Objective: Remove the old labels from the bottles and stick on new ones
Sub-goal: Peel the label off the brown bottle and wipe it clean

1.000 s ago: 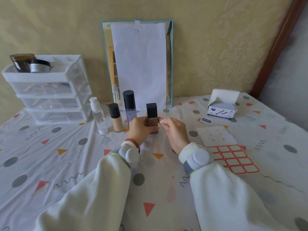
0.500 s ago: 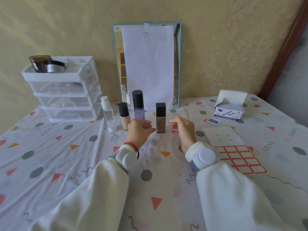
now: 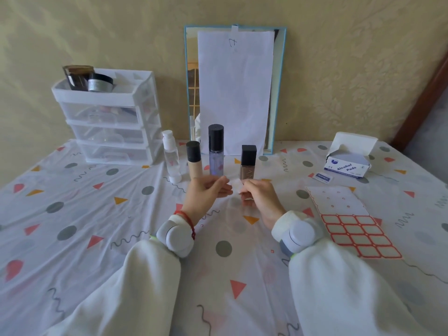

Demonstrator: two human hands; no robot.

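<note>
front: four bottles (image 3: 248,162) (close row) | right: label sheet (image 3: 351,220) | left: bare cloth (image 3: 72,214)

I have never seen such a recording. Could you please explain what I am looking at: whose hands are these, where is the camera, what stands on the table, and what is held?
There is no machine here. A person wears one camera on the head, which looks forward and down, so you see their own two arms in white sleeves. The left hand and the right hand together pinch a small white label above the patterned tablecloth. Behind them stand four bottles: a clear bottle with a white cap, a beige bottle with a black cap, a tall lilac bottle with a black cap and a square brown bottle with a black cap. On the right lie a sheet of red-framed white labels and an open box of alcohol pads. A white drawer unit stands on the left.
</note>
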